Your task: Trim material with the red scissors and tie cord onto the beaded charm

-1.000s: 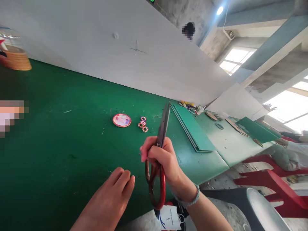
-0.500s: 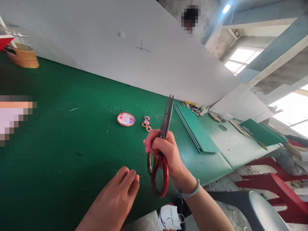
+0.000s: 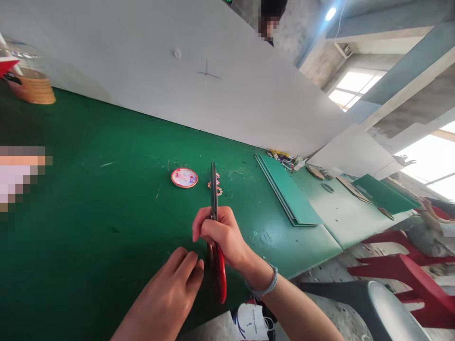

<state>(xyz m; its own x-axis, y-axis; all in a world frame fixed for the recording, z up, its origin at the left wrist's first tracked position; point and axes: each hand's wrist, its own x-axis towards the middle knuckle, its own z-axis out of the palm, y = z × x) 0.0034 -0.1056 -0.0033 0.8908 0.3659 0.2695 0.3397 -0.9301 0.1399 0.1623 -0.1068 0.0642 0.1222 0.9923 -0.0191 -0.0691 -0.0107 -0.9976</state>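
- The right hand (image 3: pixel 222 236) holds the scissors (image 3: pixel 215 227) near the counter's (image 3: pixel 88 213) near edge, blades pointing toward the far wall panel (image 3: pixel 159 71).
- The left hand (image 3: pixel 167 296) rests on the counter just left of the scissors' handles.
- A round disc (image 3: pixel 184 177) lies beyond the hands, toward the far edge.
- A small bead cluster (image 3: pixel 217 183), partly hidden, seems to sit just right of the disc, behind the blades.
- Stacked boards (image 3: pixel 287 194) lie toward the counter's right end.
- A basket (image 3: pixel 33 87) stands at the far left corner.
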